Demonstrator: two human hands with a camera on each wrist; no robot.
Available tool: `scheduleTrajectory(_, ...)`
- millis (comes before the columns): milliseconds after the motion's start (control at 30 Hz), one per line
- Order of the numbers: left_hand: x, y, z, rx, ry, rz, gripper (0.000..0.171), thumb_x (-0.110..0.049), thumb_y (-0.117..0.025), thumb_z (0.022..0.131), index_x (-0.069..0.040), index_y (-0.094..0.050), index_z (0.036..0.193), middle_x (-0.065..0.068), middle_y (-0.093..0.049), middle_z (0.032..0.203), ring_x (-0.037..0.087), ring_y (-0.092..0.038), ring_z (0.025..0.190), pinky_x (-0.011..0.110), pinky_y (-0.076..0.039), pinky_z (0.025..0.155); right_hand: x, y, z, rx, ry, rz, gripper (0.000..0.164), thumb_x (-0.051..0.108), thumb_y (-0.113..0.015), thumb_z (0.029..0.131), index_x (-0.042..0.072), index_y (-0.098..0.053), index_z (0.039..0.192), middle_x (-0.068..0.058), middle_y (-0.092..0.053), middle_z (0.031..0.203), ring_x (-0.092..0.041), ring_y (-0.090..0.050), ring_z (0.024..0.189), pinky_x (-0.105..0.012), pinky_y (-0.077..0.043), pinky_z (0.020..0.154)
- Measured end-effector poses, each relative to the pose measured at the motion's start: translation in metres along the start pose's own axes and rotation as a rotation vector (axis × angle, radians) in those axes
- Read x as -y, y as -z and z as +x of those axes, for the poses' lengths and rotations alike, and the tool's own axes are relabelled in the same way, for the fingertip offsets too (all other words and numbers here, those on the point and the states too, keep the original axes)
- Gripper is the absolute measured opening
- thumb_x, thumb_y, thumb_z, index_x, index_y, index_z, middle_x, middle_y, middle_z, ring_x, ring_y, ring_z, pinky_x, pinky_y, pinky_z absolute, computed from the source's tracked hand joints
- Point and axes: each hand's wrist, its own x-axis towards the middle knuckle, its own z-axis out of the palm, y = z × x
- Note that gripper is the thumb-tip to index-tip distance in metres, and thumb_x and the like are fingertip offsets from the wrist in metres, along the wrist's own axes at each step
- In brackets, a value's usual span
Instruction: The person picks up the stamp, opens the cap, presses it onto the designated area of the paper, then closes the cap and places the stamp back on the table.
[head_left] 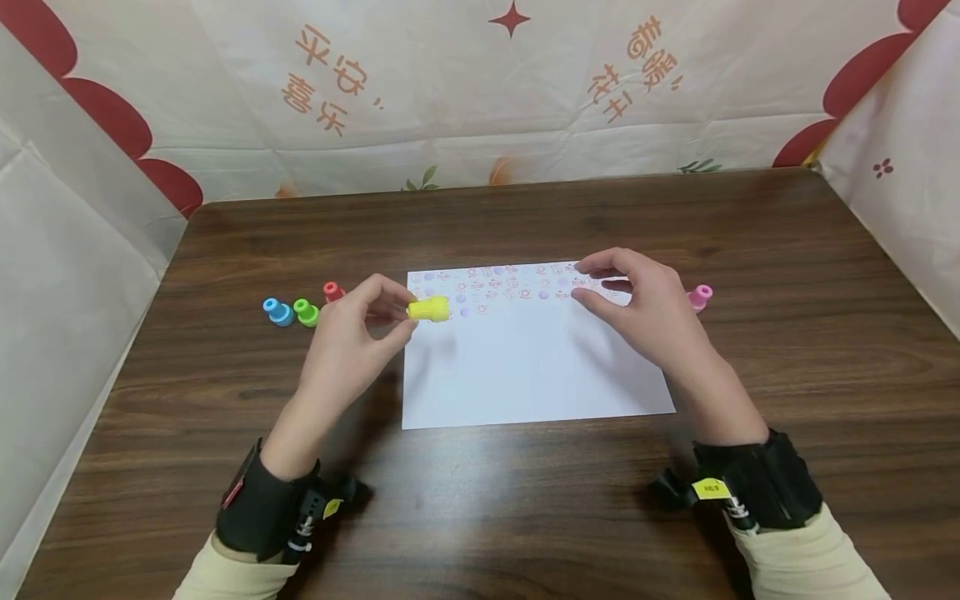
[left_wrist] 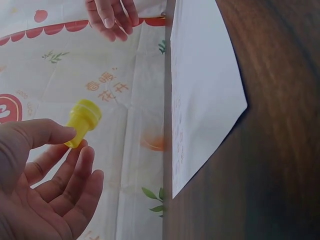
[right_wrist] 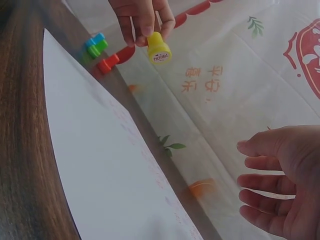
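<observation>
Between thumb and fingertips my left hand (head_left: 351, 333) pinches a yellow stamp (head_left: 429, 309) by its narrow handle, held in the air over the left part of a white sheet of paper (head_left: 517, 367). The stamp's printed face (right_wrist: 160, 57) shows in the right wrist view. Rows of small red, pink and purple stamp prints run along the paper's far edge, with a shorter row beginning at the left. Above the paper's right side hovers my right hand (head_left: 648, 308), fingers loosely bent and apart, holding nothing.
Left of the paper stand a blue stamp (head_left: 278, 312), a green stamp (head_left: 306, 312) and a red stamp (head_left: 333, 292), the red one partly behind the left hand. A pink stamp (head_left: 700, 297) is beyond the right hand. All rest on a dark wooden table (head_left: 480, 508) before a printed cloth (head_left: 465, 83).
</observation>
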Motion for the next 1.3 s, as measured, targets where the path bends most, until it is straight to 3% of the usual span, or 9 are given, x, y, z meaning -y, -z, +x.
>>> scheduleTrajectory(767, 0.008, -0.021, 0.000, 0.049, 0.040, -0.118, 0.023, -0.007, -0.076, 0.080, -0.005, -0.064, 0.100, 0.013, -0.071, 0.097, 0.020, -0.065, 0.079, 0.044, -0.060, 0.078, 0.007, -0.023, -0.002, 0.099, 0.032, 0.107, 0.030, 0.012, -0.075, 0.082, 0.005, -0.066, 0.110, -0.014, -0.069, 0.109, -0.028, -0.064, 0.098, -0.051, -0.054, 0.091)
scheduleTrajectory(1300, 0.003, -0.031, -0.003, 0.108, 0.083, -0.209, 0.020, -0.007, -0.075, 0.081, -0.005, -0.066, 0.099, 0.011, -0.072, 0.096, 0.019, -0.064, 0.078, 0.043, -0.060, 0.078, 0.015, -0.037, -0.009, 0.201, 0.041, 0.194, 0.031, 0.013, -0.073, 0.084, 0.004, -0.064, 0.112, -0.013, -0.067, 0.114, -0.026, -0.065, 0.099, -0.049, -0.053, 0.092)
